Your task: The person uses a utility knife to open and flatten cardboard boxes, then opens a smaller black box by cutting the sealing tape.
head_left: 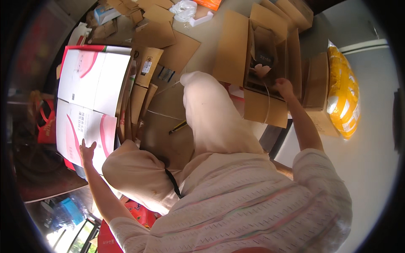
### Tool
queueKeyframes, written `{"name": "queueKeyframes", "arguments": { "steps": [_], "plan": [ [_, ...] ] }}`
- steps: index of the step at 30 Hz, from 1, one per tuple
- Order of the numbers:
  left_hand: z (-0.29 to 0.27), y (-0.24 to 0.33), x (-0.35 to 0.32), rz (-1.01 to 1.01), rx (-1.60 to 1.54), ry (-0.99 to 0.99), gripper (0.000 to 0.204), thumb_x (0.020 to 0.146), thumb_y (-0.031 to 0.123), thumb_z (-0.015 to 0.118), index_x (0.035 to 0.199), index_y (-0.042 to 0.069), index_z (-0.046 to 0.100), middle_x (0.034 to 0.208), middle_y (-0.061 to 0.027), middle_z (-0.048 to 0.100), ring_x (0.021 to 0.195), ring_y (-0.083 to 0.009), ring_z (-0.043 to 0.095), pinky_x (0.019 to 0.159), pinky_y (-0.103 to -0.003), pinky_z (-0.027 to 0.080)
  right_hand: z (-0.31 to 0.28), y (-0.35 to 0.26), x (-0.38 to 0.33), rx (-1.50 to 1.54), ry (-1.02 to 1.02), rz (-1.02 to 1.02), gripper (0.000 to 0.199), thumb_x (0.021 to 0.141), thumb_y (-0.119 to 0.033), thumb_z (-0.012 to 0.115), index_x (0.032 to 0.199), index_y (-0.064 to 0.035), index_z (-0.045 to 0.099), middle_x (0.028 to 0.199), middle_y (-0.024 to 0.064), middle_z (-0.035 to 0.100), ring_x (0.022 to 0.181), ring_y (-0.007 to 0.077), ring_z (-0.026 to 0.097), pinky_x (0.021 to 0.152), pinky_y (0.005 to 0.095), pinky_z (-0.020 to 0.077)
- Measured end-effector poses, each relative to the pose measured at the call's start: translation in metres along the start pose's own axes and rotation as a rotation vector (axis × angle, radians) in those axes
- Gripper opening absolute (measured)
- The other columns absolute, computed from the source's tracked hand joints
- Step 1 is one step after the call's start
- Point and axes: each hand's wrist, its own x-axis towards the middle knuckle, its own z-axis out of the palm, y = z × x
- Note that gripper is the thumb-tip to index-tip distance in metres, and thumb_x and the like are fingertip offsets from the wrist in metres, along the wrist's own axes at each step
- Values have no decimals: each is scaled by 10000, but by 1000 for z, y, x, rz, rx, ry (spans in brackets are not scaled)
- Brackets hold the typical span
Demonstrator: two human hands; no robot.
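Observation:
My left hand (pixel 87 151) rests with spread fingers against a flattened white carton with pink curves (pixel 86 118). That carton leans at the front of a stack of folded brown cardboard (pixel 141 90). On the right, my right hand (pixel 284 87) is closed at the inner edge of an open brown box (pixel 231 48); what its fingers hold, if anything, is hidden. A thin pale strap (pixel 268 101) curves over the box's near flap, close to that hand. Inside the box are a dark object (pixel 264 54) and a pinkish piece (pixel 261 70).
A yellow-handled tool, perhaps a cutter (pixel 178 127), lies on the floor between my legs. Flattened cardboard (pixel 181 50) and a white plastic bag (pixel 184 10) lie farther ahead. At right, a yellow-and-white package (pixel 344 92) stands against a brown box (pixel 316 92).

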Motion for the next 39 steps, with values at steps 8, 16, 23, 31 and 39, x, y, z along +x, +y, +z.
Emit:
{"name": "queueKeyframes", "arguments": {
  "steps": [8, 16, 23, 31, 39],
  "plan": [
    [-72, 87, -49, 150, -146, 78, 560, 763, 215, 666, 1223, -33, 466, 1203, -213, 514, 1133, -324, 479, 956, -370, 371, 30, 20, 61, 29, 240, 64, 388, 758, -221, 592, 1112, -66, 558, 1042, 162, 602, 971, 314, 570, 818, 371, 456],
    [-22, 182, -114, 363, -260, 62, 451, 750, 182, 683, 1149, 20, 552, 1161, -151, 560, 1103, -250, 504, 942, -326, 374, 27, -31, 66, -56, -43, 132, 341, 802, -225, 515, 1110, -81, 548, 1073, 194, 573, 993, 353, 539, 820, 412, 446],
    [62, 168, -145, 235, -191, -135, 468, 699, 186, 682, 1126, 28, 577, 1034, -159, 620, 926, -279, 604, 808, -342, 455, 80, 22, 37, -209, -190, 123, 160, 773, -156, 561, 868, -53, 638, 970, 180, 613, 938, 352, 567, 776, 402, 464],
    [80, 174, -164, 214, -212, -211, 475, 683, 245, 659, 1090, 11, 593, 951, -180, 639, 896, -282, 612, 804, -344, 454, 63, 24, 72, 51, -12, -121, 186, 738, -83, 572, 916, -74, 627, 924, 153, 617, 850, 338, 586, 742, 386, 467],
    [84, 183, -161, 181, -139, -297, 467, 682, 262, 668, 1087, 40, 603, 925, -174, 642, 872, -284, 612, 789, -346, 457, 59, -46, 136, -210, 58, -303, 580, 721, -110, 654, 1246, -132, 409, 1313, 75, 396, 1192, 266, 383, 932, 461, 367]
  ]
}}
